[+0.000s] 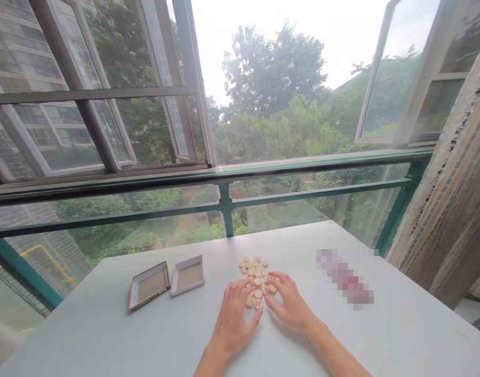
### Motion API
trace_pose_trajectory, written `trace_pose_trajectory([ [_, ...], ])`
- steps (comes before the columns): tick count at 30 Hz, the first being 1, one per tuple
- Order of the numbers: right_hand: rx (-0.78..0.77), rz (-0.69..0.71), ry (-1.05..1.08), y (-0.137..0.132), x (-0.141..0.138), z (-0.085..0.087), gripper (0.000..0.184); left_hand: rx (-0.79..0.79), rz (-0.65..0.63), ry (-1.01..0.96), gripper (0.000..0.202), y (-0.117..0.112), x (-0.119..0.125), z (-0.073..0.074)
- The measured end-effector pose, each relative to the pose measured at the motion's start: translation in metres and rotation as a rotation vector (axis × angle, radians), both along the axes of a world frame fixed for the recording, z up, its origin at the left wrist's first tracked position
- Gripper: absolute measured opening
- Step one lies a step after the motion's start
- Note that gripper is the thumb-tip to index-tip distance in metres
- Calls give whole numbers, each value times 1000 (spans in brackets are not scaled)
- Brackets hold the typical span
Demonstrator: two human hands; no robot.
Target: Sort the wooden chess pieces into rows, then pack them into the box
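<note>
From where I stand, the two forearms come in at the bottom of the frame, and both hands rest low around the lower centre. The left hand point(234, 317) has its fingers spread and curved over the left edge of a heap of round wooden pieces point(258, 273); the right hand point(290, 305) arches the same way along the right edge. Each grip stands loosely wide, and I can't see either one closed on a piece; whether the fingertips press on any is too small to tell.

The heap lies straight between the two grips and runs on beyond them, its longer axis pointing away up the frame. At its near end sits one piece with a red character point(258, 303), face up between the thumbs; the left thumb ends just below it, the right thumb just to its right, so neither hand is clearly nearer.

Left of the heap on the white table point(106, 335) stand two shallow boxes point(188, 277), well apart from the hands. Beyond the table's far edge runs a railing point(322, 166), then trees point(275, 73).
</note>
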State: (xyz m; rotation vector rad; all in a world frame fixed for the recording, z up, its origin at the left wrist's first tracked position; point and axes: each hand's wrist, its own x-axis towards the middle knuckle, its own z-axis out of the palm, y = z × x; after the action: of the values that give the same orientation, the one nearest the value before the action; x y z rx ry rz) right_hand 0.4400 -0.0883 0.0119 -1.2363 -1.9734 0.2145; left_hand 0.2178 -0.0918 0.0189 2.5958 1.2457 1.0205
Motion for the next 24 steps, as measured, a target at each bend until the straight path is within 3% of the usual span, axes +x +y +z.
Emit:
trace_pose_trajectory([
  [8,38,-5,34,5,1,-5,26,23,24,107,49,18,3,-12],
  [14,70,-14,28,16,-11,5,14,16,45,129,50,23,3,-22],
  [24,70,-36,-58,37,-27,-4,8,0,53,122,48,17,2,-16],
])
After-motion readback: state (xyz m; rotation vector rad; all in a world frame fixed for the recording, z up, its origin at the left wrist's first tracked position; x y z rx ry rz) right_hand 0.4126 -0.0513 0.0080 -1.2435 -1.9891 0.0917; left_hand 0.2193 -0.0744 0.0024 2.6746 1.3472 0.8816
